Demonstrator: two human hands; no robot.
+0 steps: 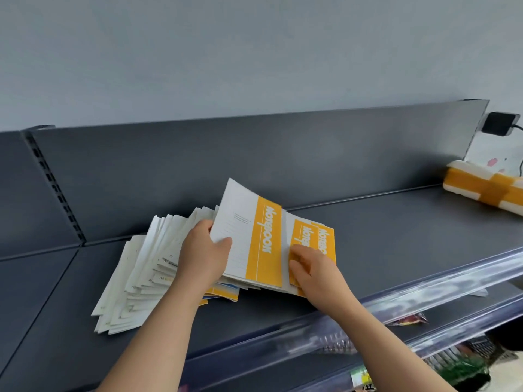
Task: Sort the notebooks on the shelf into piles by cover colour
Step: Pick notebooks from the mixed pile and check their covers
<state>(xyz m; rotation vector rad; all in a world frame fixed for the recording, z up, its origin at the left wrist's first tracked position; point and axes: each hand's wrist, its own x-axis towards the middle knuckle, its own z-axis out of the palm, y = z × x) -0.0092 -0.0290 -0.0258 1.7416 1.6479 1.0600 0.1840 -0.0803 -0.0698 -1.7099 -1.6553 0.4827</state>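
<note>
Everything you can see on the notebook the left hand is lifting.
The lifted notebook has a white cover with faint ruled lines and a wide yellow band lettered NOTEBOOK in white. It looks like thin, slightly bowed card. Its far edge tilts up; the near edge rests on notebooks beneath. The left hand grips its left edge, thumb on the cover. A yellow pile lies just right of it.

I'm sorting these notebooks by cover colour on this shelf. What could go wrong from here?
The fanned heap lies loose and splayed under your left forearm; a nudge could slide it toward the front edge of the shelf. The left hand pinches the lifted yellow notebook by one edge, so it might slip. A blue-edged notebook peeks out beneath the yellow ones and could end up in the yellow pile under your right hand.
</note>
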